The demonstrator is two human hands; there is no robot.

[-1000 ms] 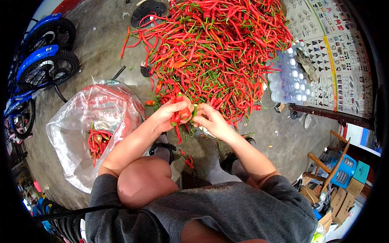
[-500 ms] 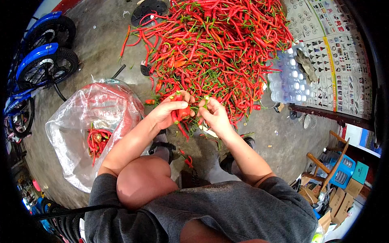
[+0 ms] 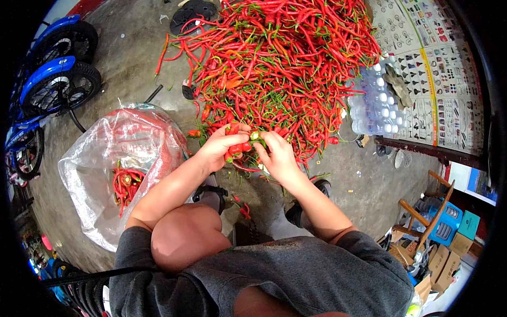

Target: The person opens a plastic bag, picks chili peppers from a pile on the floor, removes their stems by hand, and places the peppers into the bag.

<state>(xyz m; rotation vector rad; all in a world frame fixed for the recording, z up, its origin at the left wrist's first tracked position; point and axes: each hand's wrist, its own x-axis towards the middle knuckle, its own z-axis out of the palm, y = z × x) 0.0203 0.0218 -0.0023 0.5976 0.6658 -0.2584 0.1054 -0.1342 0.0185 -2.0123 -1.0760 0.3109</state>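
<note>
Several red chili peppers (image 3: pixel 240 148) are bunched in my left hand (image 3: pixel 219 147), the thumb laid across them. Close beside it, my right hand (image 3: pixel 278 157) has its fingers closed at a green pepper stem (image 3: pixel 255 135) by the ends of the bunch. Whether that stem is still joined to a pepper cannot be made out. Just beyond both hands spreads a big heap of red chili peppers (image 3: pixel 285 63) with green stems. To the left, an open translucent plastic sack (image 3: pixel 79 174) holds some red peppers (image 3: pixel 127 185).
Blue-fendered bikes (image 3: pixel 58 74) stand at the far left. Shrink-wrapped water bottles (image 3: pixel 377 105) border the heap on the right, beside a poster-covered panel (image 3: pixel 449 74). A wooden stool (image 3: pixel 422 216) and cardboard boxes (image 3: pixel 446 269) are at lower right. Loose peppers (image 3: pixel 244 210) lie between my feet.
My right hand has moved left, up to the peppers in my left hand. The bunch has turned, so its stem ends now point more toward me.
</note>
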